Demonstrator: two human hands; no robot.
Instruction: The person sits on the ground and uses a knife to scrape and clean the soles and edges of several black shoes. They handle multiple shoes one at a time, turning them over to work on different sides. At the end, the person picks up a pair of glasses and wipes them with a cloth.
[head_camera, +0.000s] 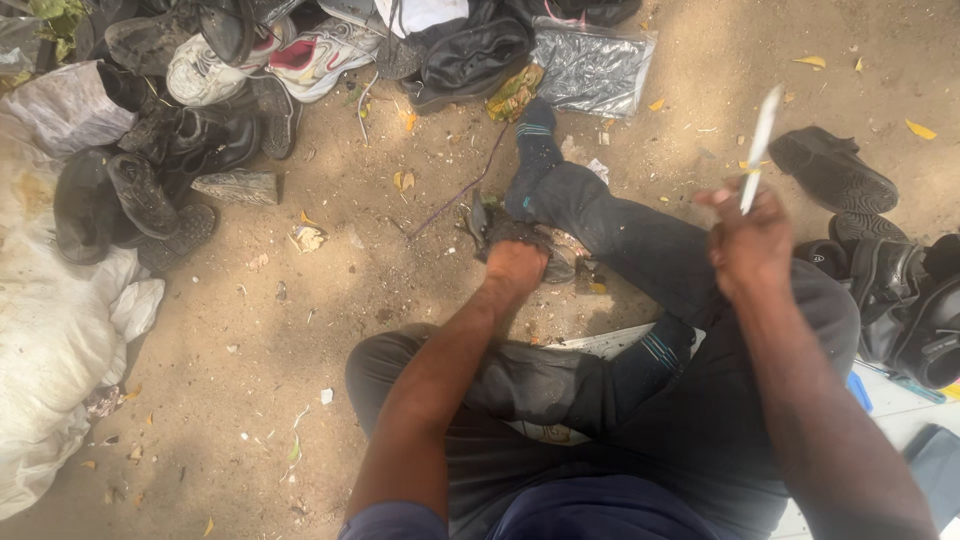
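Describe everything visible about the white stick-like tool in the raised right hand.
The white tool is a slim, straight, pale rod, motion-blurred, so material and tip shape cannot be told. It points up and slightly right, over the sandy ground. Its lower end sits in the closed grip of the right hand; a small yellowish mark shows just above the fingers. Nothing else touches it. The left hand is away from it, pressing on a dark shoe.

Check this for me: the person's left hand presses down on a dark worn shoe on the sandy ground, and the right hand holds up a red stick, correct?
Not quite. In the head view the stick raised in the right hand is white, not red. The left hand does press on the dark worn shoe on the sandy ground.
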